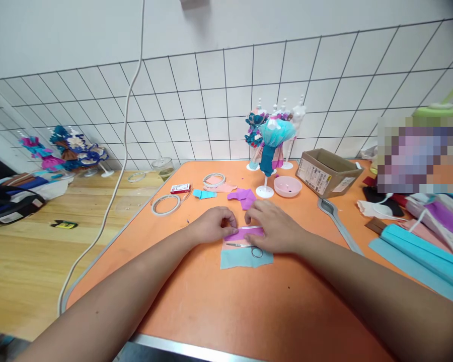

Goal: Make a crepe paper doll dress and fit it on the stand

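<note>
My left hand (pixel 213 224) and my right hand (pixel 274 225) meet over a small purple paper strip (pixel 245 233) on the orange table (pixel 230 306). Both sets of fingers are curled and press on the strip's far edge. Under the strip lie a pink paper piece and a light blue paper piece (pixel 245 258). Small scissors (pixel 247 247) rest on those papers, just in front of my right hand.
Behind my hands lie purple paper scraps (pixel 243 197), a blue scrap (pixel 204 194), tape rolls (pixel 166 204), a small red box (pixel 180 188), a pink bowl (pixel 287 186), paper-dressed mannequin stands (pixel 272 143) and a cardboard box (pixel 328 172). Crepe paper rolls (pixel 419 254) fill the right side. A white cable (pixel 113 191) hangs left.
</note>
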Demonstrator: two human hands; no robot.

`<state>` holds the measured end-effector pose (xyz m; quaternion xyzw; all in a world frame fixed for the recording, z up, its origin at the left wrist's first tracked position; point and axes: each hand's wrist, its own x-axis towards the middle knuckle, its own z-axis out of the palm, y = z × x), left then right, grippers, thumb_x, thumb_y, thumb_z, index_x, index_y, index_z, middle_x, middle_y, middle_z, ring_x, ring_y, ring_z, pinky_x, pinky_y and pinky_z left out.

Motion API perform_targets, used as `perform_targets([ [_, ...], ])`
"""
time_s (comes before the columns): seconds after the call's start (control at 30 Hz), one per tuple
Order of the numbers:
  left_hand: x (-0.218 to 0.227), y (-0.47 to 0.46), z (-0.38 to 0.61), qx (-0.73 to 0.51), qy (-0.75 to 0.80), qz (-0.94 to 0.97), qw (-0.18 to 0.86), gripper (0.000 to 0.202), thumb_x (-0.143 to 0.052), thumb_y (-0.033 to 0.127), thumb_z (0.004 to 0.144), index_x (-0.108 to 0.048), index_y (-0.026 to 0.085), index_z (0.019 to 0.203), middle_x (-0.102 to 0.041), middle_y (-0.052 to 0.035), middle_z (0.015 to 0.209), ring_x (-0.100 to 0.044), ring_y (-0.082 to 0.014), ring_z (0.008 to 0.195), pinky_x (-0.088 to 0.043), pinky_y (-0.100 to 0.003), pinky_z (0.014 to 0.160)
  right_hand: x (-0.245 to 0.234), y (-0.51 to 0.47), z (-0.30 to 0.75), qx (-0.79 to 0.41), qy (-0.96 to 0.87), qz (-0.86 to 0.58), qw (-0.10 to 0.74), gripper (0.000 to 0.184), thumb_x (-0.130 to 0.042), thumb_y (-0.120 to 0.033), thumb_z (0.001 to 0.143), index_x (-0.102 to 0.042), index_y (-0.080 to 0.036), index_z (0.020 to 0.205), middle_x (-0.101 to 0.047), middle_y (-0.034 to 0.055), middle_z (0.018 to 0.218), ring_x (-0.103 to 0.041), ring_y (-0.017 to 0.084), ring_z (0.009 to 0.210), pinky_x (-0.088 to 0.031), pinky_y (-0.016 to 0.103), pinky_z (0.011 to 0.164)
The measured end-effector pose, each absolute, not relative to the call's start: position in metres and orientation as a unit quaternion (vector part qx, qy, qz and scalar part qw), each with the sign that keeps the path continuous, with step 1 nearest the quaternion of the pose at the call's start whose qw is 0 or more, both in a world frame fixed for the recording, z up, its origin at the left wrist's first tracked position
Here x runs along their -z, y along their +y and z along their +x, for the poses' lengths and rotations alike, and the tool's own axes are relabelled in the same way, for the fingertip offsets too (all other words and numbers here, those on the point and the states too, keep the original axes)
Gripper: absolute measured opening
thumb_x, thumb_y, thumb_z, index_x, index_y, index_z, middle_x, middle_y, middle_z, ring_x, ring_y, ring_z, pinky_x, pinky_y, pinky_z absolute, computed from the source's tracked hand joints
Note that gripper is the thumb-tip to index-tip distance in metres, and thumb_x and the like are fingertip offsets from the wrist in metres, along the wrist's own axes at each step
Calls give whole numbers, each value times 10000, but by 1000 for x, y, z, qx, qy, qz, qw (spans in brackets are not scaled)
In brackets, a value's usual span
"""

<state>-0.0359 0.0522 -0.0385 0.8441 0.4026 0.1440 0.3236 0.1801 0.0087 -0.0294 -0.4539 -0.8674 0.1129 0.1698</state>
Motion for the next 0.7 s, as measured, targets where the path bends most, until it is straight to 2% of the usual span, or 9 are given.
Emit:
perform_targets([
  [0.13, 35, 48, -36, -132, 418, 823, 361, 186, -564, 327, 789, -606, 160, 859, -634, -15, 770, -574, -126, 675, -452, -232, 603, 26, 0, 180, -157, -906, -385, 80, 111, -611, -286, 760, -610, -222, 851, -602, 14, 842, -520, 162, 789, -318, 258, 604],
  [0.27, 32, 46, -37, -106, 412, 801, 421, 327, -615, 292, 744, -593, 171, 1047, -598, 13, 710, -551, -122, 648, -429, -229, 591, 27, -5, 177, -163, -900, -399, 64, 84, -553, -150, 728, -601, -205, 770, -600, 17, 872, -525, 146, 781, -307, 246, 581],
  [0.43, 33, 46, -36, -129, 382, 799, 447, 336, -607, 277, 763, -587, 173, 1082, -588, 8, 738, -548, -119, 673, -430, -242, 635, 22, -12, 173, -136, -896, -421, 49, 182, -576, -161, 692, -593, -205, 868, -612, 32, 895, -535, 167, 790, -297, 253, 566],
  [0.57, 34, 41, -31, -115, 361, 799, 466, 353, -623, 285, 766, -570, 176, 1097, -602, 5, 744, -563, -121, 688, -435, -240, 645, 14, -21, 170, -123, -908, -401, -20, 136, -560, -127, 686, -619, -190, 791, -615, 62, 870, -544, 183, 776, -297, 256, 560],
  [0.7, 34, 33, -25, -135, 350, 802, 465, 375, -619, 310, 779, -539, 188, 1124, -611, 8, 745, -574, -122, 683, -437, -240, 646, 6, -28, 166, -133, -897, -416, -59, 202, -577, -133, 687, -637, -178, 875, -631, 86, 891, -556, 199, 800, -332, 258, 593],
])
